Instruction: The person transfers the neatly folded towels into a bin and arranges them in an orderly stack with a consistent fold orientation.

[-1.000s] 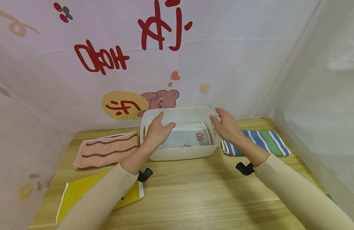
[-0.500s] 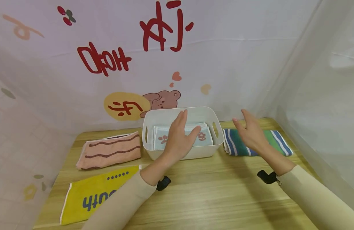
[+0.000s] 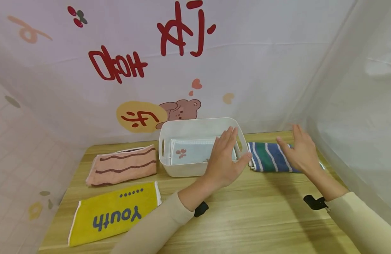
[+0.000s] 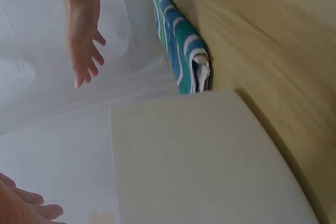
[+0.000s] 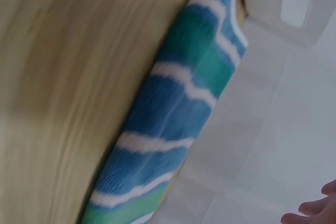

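Observation:
In the head view my left hand (image 3: pixel 223 161) hovers in front of the right part of a white plastic basket (image 3: pixel 179 171), fingers extended and holding nothing. A folded pale blue towel (image 3: pixel 192 150) with reddish flowers lies inside the basket, partly covered by that hand. My right hand (image 3: pixel 301 150) is raised over the right end of a folded blue, green and white striped towel (image 3: pixel 268 157), its fingers straight and thumb apart. The right wrist view shows this striped towel (image 5: pixel 163 98) lying flat on the wood, with my fingertips (image 5: pixel 315 208) at the lower right corner, away from it.
A folded pink towel (image 3: pixel 125 167) with brown wavy stripes lies left of the basket. Nearer the front is a yellow towel (image 3: pixel 114 215) marked "Youth". The wooden table (image 3: pixel 233 222) is backed by a printed white sheet (image 3: pixel 255 70), with pale sheeting on both sides.
Both hands have moved to the right: the left from the basket's left side across to its right part, the right from the basket's right side to over the striped towel. The towels stay in place.

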The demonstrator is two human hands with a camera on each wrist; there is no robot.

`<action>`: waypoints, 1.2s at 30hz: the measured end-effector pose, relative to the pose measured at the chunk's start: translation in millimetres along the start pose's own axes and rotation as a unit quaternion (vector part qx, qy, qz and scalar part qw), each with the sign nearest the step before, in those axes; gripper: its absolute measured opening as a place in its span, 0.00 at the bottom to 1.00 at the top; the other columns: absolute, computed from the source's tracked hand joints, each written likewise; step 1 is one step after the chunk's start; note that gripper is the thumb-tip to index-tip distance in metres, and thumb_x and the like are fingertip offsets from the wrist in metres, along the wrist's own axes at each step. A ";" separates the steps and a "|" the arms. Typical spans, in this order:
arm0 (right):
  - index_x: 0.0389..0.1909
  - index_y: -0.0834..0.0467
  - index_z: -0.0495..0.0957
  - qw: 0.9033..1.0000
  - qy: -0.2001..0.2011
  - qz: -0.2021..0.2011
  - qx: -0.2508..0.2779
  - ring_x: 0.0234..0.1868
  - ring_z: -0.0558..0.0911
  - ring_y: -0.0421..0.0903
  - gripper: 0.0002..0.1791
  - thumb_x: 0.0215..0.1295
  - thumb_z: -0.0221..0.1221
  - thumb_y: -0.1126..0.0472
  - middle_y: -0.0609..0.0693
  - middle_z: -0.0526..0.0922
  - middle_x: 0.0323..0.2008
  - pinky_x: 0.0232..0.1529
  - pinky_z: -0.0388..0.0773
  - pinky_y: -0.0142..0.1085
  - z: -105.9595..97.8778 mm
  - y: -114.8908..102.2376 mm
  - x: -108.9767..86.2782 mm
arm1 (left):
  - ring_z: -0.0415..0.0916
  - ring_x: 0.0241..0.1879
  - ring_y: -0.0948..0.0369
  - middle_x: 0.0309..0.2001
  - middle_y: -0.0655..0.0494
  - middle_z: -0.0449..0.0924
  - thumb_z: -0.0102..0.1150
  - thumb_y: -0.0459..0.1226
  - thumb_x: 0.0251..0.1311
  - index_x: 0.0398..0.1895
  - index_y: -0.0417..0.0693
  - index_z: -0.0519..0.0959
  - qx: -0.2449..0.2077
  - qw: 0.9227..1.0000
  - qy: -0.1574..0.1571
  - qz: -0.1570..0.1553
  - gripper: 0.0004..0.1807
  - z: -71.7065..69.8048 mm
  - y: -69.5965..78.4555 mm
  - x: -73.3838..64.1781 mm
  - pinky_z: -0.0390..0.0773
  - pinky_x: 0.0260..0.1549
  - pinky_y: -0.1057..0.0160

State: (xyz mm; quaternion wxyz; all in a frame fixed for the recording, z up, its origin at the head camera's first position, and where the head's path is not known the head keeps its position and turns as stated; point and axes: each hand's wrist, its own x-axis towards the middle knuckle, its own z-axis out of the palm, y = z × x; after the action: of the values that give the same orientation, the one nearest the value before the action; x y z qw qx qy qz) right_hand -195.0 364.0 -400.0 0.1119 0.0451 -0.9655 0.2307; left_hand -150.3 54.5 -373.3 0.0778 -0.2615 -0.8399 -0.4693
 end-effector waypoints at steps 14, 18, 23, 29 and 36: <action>0.81 0.71 0.34 0.998 -0.016 0.046 -0.028 0.76 0.44 0.81 0.54 0.80 0.45 0.34 0.78 0.38 0.79 0.69 0.45 0.77 -9.4 52.7 -6.6 | 0.35 0.83 0.55 0.85 0.50 0.35 0.51 0.59 0.74 0.85 0.48 0.51 0.052 0.997 -0.047 0.045 0.45 58.6 21.5 8.5 0.45 0.79 0.50; 0.80 0.74 0.35 0.997 -0.027 0.059 -0.030 0.75 0.45 0.82 0.55 0.80 0.45 0.34 0.79 0.40 0.78 0.68 0.47 0.77 -10.4 64.7 -6.0 | 0.35 0.83 0.55 0.85 0.52 0.31 0.52 0.62 0.72 0.86 0.52 0.48 0.066 0.996 -0.054 0.032 0.48 75.7 20.6 9.3 0.44 0.80 0.52; 0.79 0.76 0.35 0.996 -0.042 0.075 -0.033 0.73 0.48 0.84 0.55 0.80 0.44 0.33 0.82 0.41 0.76 0.65 0.50 0.78 -12.1 76.9 -4.7 | 0.37 0.83 0.54 0.86 0.54 0.31 0.51 0.64 0.72 0.86 0.59 0.44 0.047 0.997 -0.066 -0.008 0.49 95.5 17.0 13.4 0.48 0.79 0.50; 0.79 0.77 0.36 0.993 -0.058 0.099 -0.032 0.71 0.50 0.85 0.57 0.79 0.42 0.31 0.84 0.44 0.75 0.63 0.53 0.79 -8.4 89.0 -2.8 | 0.43 0.82 0.49 0.86 0.54 0.33 0.51 0.67 0.70 0.87 0.58 0.44 0.012 0.994 -0.083 -0.073 0.51 118.1 16.1 21.6 0.59 0.75 0.47; 0.78 0.79 0.37 0.987 -0.092 0.121 -0.044 0.69 0.52 0.86 0.59 0.78 0.39 0.28 0.85 0.47 0.73 0.61 0.54 0.79 -1.9 102.4 -1.8 | 0.45 0.82 0.51 0.85 0.52 0.40 0.54 0.67 0.67 0.86 0.55 0.48 0.030 0.987 -0.056 -0.150 0.53 139.6 3.8 32.8 0.55 0.77 0.49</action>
State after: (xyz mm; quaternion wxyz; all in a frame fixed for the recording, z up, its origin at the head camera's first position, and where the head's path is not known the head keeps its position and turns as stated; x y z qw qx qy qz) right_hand -207.1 456.0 -443.4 -0.0044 -0.0561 -0.9792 0.1948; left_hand -160.2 183.8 -434.5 -0.0324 -0.1560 -0.8864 -0.4345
